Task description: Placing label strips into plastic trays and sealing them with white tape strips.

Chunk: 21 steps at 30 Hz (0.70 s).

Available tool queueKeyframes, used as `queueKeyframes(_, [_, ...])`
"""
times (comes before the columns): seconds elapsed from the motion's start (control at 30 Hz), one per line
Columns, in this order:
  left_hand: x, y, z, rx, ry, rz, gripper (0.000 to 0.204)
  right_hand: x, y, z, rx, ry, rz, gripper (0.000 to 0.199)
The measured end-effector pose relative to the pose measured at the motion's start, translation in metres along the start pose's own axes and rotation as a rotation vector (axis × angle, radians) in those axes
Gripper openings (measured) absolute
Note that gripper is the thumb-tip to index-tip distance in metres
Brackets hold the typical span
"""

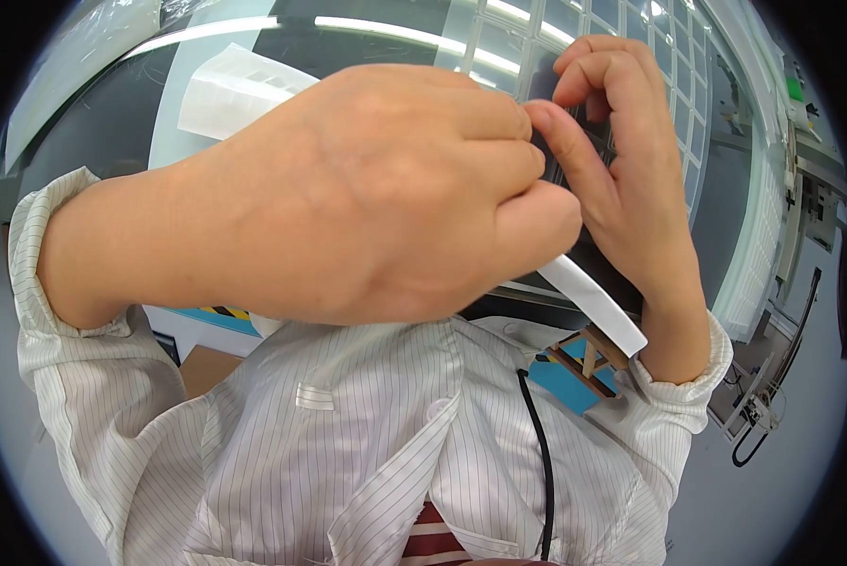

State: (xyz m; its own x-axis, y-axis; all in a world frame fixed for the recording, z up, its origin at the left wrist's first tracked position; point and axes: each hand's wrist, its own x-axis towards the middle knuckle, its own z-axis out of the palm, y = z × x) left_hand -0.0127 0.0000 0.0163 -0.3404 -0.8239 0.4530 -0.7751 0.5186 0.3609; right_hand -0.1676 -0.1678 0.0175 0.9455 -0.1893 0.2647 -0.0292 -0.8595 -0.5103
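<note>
1. Centre: left hand (376, 189) curled into loose fist; grip hidden, cannot tell.
2. Upper right: right hand (645, 179) half-curled; hold unclear.
3. Right, below centre: white strip (595, 304), end near cuff (702, 354); could snag or crease if tugged.

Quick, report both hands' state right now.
Left hand: closed, apparently around a white strip that sticks out from under it.
Right hand: fingers curled; cannot tell whether it pinches anything.
</note>
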Motion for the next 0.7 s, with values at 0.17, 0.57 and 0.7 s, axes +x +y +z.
queueKeyframes(0.17, [-0.002,-0.003,-0.003,-0.066,0.119,-0.069,0.010,0.000,-0.001,-0.001,0.238,0.058,0.168,0.013])
queueKeyframes(0.57, [0.014,-0.006,-0.019,-0.189,0.103,-0.293,0.005,-0.001,-0.008,-0.031,0.248,-0.059,-0.147,0.012])
queueKeyframes(0.7, [-0.003,-0.008,-0.008,-0.172,0.130,-0.254,0.004,0.002,-0.006,-0.041,0.520,-0.169,-0.067,0.007])
